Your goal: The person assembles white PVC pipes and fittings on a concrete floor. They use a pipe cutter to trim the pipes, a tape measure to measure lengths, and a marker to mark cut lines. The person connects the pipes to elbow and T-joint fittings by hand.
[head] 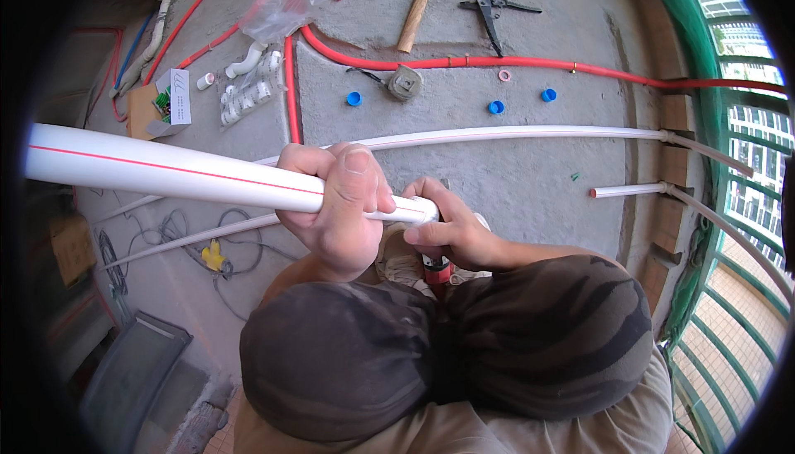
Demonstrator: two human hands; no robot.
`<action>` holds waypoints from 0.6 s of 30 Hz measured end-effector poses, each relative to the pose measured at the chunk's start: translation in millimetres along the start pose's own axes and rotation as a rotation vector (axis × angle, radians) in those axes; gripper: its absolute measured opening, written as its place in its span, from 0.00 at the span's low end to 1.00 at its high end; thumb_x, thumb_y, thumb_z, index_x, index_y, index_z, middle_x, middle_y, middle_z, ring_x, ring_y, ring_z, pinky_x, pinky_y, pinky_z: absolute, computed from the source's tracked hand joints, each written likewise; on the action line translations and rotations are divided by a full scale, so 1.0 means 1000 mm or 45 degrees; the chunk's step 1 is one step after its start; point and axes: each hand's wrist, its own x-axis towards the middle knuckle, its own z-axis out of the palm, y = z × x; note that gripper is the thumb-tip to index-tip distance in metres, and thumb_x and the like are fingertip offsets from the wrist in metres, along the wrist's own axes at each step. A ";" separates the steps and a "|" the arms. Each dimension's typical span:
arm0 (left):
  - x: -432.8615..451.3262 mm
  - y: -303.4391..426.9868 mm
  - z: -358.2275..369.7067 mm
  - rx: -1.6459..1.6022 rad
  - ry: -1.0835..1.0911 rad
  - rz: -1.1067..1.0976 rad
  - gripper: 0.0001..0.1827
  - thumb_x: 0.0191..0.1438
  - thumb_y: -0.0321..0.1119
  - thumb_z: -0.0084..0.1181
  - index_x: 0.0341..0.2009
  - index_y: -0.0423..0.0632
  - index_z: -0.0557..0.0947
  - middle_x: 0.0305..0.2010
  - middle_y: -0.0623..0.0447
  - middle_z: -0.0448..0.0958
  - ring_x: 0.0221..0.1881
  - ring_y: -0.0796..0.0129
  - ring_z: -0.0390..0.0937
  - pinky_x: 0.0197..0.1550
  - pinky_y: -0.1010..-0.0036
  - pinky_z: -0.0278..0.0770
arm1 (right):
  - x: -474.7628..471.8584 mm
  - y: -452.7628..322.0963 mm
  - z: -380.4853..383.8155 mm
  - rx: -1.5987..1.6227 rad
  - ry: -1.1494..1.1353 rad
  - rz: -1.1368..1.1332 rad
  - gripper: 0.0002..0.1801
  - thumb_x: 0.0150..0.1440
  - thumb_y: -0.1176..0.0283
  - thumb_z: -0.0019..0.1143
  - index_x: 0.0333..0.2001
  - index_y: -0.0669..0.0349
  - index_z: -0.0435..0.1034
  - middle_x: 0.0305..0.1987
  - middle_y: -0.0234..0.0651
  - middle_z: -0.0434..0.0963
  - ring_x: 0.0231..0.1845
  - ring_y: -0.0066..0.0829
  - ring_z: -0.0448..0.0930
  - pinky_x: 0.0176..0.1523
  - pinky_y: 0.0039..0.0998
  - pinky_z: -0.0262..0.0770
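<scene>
My left hand [348,209] is closed around a white plastic pipe [174,165] with a red stripe, which runs off to the left. At the pipe's right end my right hand [456,224] grips a white pipe fitting [427,210] between thumb and fingers; pipe and fitting meet there. Below that hand, between the shoes, stands a red and black tool [438,269], partly hidden, its kind unclear. Ahead on the floor lie a tape measure [405,83], several blue caps [496,107], a pink ring [504,75] and black-handled pliers [490,13].
Red conduit [528,62] crosses the concrete floor. More white pipes [484,135] lie beyond my hands. A wooden handle [420,7], a bag of white fittings [251,91] and an opened box [158,109] are ahead. Cable with a yellow plug [214,256] lies left; green netting [714,143] hangs right.
</scene>
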 end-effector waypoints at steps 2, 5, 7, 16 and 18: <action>-0.001 0.001 -0.002 0.076 0.001 0.000 0.09 0.66 0.26 0.48 0.33 0.50 0.65 0.18 0.57 0.63 0.15 0.74 0.62 0.18 0.76 0.67 | 0.001 0.000 0.001 -0.003 -0.018 -0.002 0.25 0.56 0.75 0.63 0.52 0.59 0.58 0.33 0.29 0.68 0.27 0.17 0.66 0.27 0.23 0.58; 0.001 0.002 0.001 0.079 0.042 -0.030 0.09 0.65 0.25 0.48 0.33 0.49 0.65 0.18 0.57 0.63 0.15 0.74 0.62 0.18 0.76 0.67 | 0.000 -0.003 0.003 0.036 -0.049 0.000 0.25 0.56 0.76 0.59 0.54 0.58 0.57 0.33 0.29 0.66 0.27 0.17 0.64 0.29 0.23 0.57; 0.001 0.001 0.003 0.078 0.030 -0.026 0.09 0.65 0.24 0.49 0.33 0.49 0.64 0.18 0.57 0.63 0.15 0.74 0.62 0.18 0.76 0.67 | 0.001 -0.002 0.002 0.063 -0.060 -0.003 0.25 0.56 0.76 0.59 0.54 0.58 0.57 0.33 0.29 0.65 0.27 0.17 0.65 0.30 0.23 0.58; -0.002 0.001 -0.002 0.255 -0.019 0.015 0.10 0.64 0.24 0.49 0.33 0.49 0.63 0.18 0.56 0.64 0.16 0.74 0.63 0.20 0.76 0.68 | 0.003 -0.007 0.009 -0.274 0.028 0.003 0.22 0.60 0.68 0.58 0.53 0.61 0.59 0.30 0.30 0.67 0.27 0.19 0.68 0.29 0.25 0.62; -0.003 0.002 0.001 0.261 -0.024 0.006 0.11 0.64 0.24 0.50 0.33 0.49 0.63 0.18 0.56 0.65 0.16 0.74 0.63 0.20 0.76 0.68 | 0.002 -0.005 0.009 -0.337 0.047 0.004 0.21 0.60 0.67 0.56 0.53 0.61 0.59 0.31 0.30 0.67 0.27 0.19 0.68 0.29 0.25 0.62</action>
